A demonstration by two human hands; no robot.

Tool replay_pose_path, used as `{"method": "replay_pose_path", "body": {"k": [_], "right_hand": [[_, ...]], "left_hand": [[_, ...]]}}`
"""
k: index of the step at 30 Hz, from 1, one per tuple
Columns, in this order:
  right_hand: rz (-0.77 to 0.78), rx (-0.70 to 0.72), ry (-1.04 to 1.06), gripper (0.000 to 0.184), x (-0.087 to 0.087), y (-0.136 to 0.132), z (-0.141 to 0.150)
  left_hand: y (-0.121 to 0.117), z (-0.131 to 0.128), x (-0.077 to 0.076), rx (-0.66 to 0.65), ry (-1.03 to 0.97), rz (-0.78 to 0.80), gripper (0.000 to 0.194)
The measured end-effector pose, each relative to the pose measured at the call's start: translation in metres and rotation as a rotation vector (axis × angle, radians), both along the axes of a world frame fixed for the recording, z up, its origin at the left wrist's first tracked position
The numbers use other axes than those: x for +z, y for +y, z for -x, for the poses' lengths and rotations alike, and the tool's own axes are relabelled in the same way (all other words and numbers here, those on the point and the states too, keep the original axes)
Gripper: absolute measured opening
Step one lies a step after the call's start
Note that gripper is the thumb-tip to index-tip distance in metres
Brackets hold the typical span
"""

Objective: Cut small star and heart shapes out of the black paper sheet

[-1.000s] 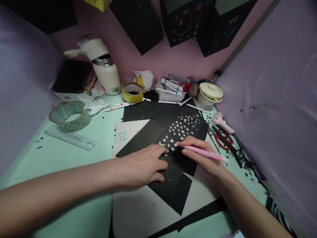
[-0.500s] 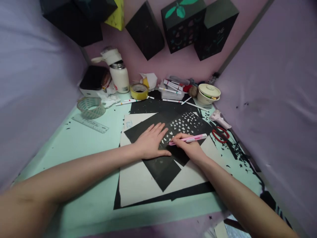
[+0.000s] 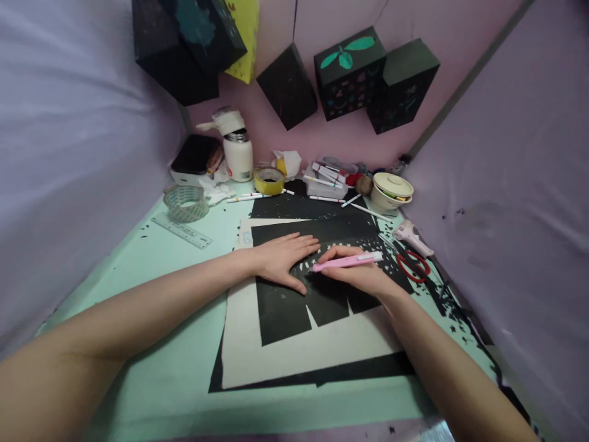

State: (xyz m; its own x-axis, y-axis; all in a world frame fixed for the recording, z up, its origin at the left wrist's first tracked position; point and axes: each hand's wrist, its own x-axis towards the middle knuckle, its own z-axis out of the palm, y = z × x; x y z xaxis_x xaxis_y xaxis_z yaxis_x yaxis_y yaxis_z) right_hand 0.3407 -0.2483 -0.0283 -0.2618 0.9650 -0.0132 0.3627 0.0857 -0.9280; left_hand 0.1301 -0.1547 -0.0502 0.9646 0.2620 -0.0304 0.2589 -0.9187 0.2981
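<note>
A sheet of black paper [image 3: 285,313] lies on a white board [image 3: 243,362], with small stars, hearts and other shapes cut through its upper right part. My left hand [image 3: 283,258] rests flat on this sheet, fingers stretched to the right and thumb apart. Just right of it, my right hand [image 3: 354,270] grips a pink craft knife [image 3: 343,262] like a pen. The knife's tip end is over the paper near the cut shapes; the blade itself is too small to make out. Two slits run into the sheet's lower edge.
Red-handled scissors [image 3: 414,267], a glue gun [image 3: 413,238] and black scraps lie at right. Behind are a lidded bowl [image 3: 392,190], markers, yellow tape [image 3: 269,181] and a white bottle [image 3: 238,156]. A clear ruler [image 3: 181,231] and wide tape [image 3: 186,204] lie left. Black boxes [image 3: 288,89] hang above.
The black sheet has turned, so its lower edge now runs nearly level with the board's. My left hand has turned to point more rightward. The view has tilted up slightly.
</note>
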Motion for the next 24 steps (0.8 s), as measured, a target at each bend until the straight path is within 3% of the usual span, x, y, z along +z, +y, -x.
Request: {"method": "replay_pose_path", "body": {"k": [5, 9, 24], "right_hand": [[-0.040, 0.015, -0.119, 0.008, -0.016, 0.013, -0.003], [-0.082, 0.058, -0.077, 0.006, -0.026, 0.014, -0.004], [-0.090, 0.126, -0.054, 0.009, -0.027, 0.014, 0.001]], "left_hand": [[0.003, 0.000, -0.008, 0.027, -0.096, 0.042, 0.101], [0.005, 0.002, -0.012, 0.035, -0.128, 0.054, 0.102], [0.008, 0.002, -0.012, 0.050, -0.108, 0.089, 0.101]]}}
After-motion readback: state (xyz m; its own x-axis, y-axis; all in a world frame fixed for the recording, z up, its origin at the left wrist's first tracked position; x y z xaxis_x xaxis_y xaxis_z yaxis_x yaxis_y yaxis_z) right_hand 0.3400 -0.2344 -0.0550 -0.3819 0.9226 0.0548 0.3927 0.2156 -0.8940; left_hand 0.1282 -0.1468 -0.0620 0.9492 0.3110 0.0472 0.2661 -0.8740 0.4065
